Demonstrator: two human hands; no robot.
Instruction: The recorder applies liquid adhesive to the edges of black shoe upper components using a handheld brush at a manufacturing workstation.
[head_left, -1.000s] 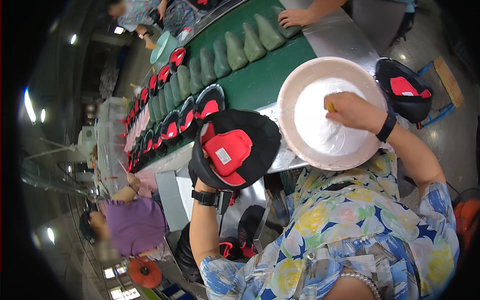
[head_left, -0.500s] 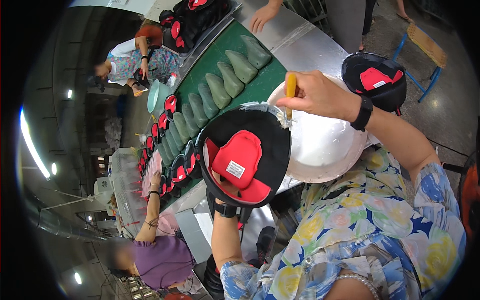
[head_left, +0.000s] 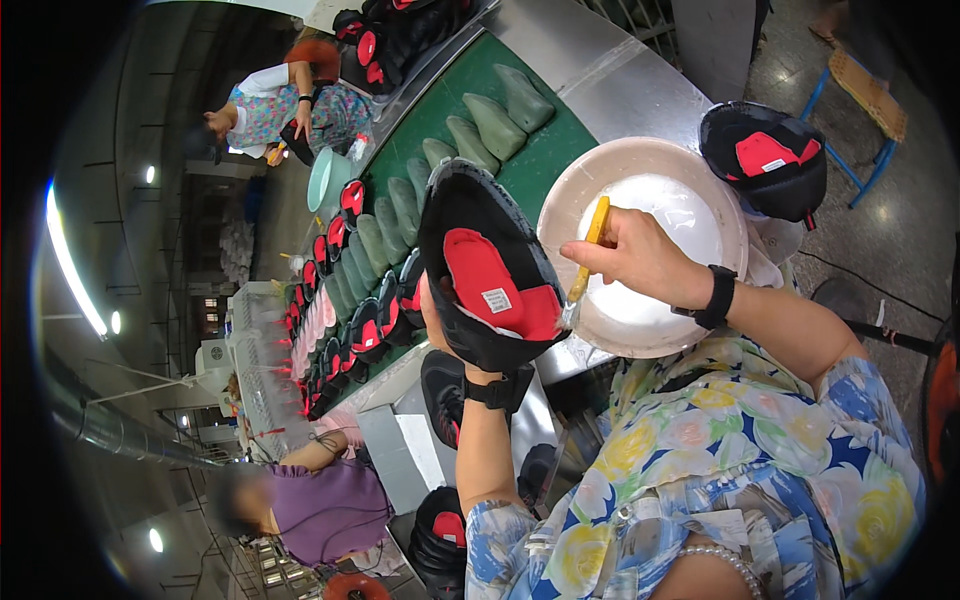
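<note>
My left hand (head_left: 440,325) is closed round a black shoe upper (head_left: 465,205) with red lining, mostly hidden behind it. The upper is tilted with its opening toward me, showing a white label inside and a whitish smear along its rim. My right hand (head_left: 640,260) grips a brush (head_left: 580,283) by its yellow handle. The bristles point down at the upper's lower right edge and appear to touch it. Under my right hand stands a wide pale bowl (head_left: 560,215) with white liquid (head_left: 645,200) in it.
Green shoe lasts (head_left: 495,130) stand in rows on a green conveyor (head_left: 560,150), with black-and-red uppers (head_left: 365,340) beside them. Another upper (head_left: 765,160) sits right of the bowl. A co-worker in purple (head_left: 330,515) is at lower left, another person (head_left: 290,110) at upper left. A stool (head_left: 865,95) stands far right.
The upper has turned and tilted in my left hand. The brush has moved from its upper right rim down to its lower right edge. A person's hand at the top has left the view.
</note>
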